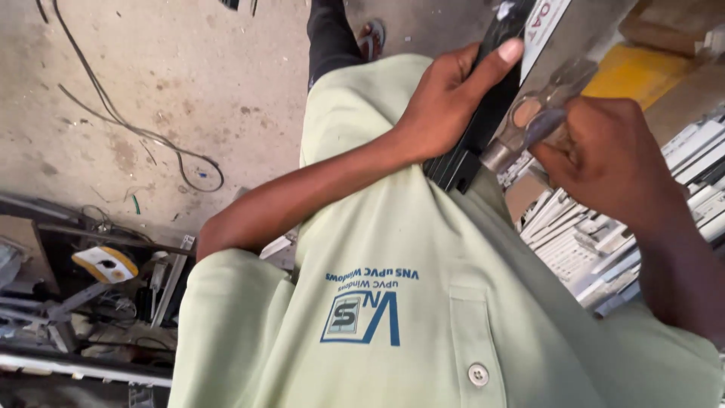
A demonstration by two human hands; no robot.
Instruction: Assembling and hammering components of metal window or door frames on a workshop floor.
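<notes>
My left hand (445, 98) is closed around a long black profile bar (472, 147) that slants across my lap, thumb laid along its side. The bar carries a grey metal face with a white printed strip (545, 26). My right hand (608, 155) grips a metal hand tool with looped grey handles (540, 113), like pliers or snips, pressed against the bar's lower part. The tool's jaws are hidden behind the bar and my fingers. My pale green shirt (423, 302) fills the lower frame.
A stack of white window profile offcuts (596, 242) lies at the right. On the left, a dark rack holds tools and a yellow-and-white object (106, 264). Thin cables (151, 140) trail over the concrete floor. A sandalled foot (370, 38) shows at the top.
</notes>
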